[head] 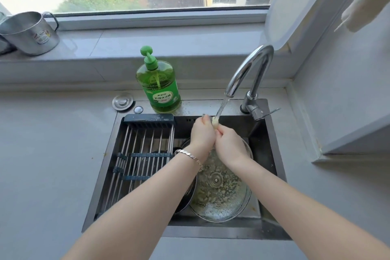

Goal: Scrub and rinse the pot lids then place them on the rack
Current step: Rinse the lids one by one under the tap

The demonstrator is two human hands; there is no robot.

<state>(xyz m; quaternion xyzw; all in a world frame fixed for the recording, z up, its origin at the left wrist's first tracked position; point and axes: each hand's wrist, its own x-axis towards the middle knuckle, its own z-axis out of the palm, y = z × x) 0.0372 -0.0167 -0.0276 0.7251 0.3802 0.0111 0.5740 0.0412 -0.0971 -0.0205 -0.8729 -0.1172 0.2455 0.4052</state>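
Observation:
A glass pot lid lies inverted in the dark sink, smeared with greenish-yellow residue, its knob at the centre. A second, darker lid sits partly under my left forearm, beside the first. Above the lids, my left hand and my right hand meet under the running water from the faucet. Together they pinch a small pale scrubbing pad in the stream. A roll-up rack of metal rods covers the sink's left half.
A green dish-soap pump bottle stands behind the sink. A drain stopper lies left of it. A metal mug sits on the windowsill at far left. A white board leans by the window at right. Grey counter surrounds the sink.

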